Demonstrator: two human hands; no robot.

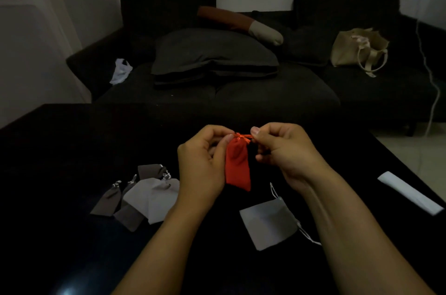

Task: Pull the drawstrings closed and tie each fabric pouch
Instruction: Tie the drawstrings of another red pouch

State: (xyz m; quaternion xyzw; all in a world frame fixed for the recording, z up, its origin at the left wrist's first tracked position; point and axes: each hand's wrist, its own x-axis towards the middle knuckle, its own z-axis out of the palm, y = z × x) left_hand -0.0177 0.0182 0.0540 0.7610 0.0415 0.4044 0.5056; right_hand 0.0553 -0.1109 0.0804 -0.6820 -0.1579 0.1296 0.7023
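A small red fabric pouch (pixel 237 166) hangs above the black table, its neck gathered tight. My left hand (pixel 204 162) pinches the red drawstring (pixel 242 137) at the left side of the neck. My right hand (pixel 282 150) pinches the same string on the right side. To the left lies a pile of several grey and brown pouches (pixel 142 198) with cinched necks. A light grey pouch (pixel 270 224) lies flat at the right, its white cords loose beside it.
The black table (pixel 72 246) fills the lower view. A white folded strip (pixel 410 192) lies near its right edge. Behind the table stands a dark sofa (pixel 217 92) with cushions, a beige tote bag (pixel 357 48) and a white plastic bag (pixel 120 72).
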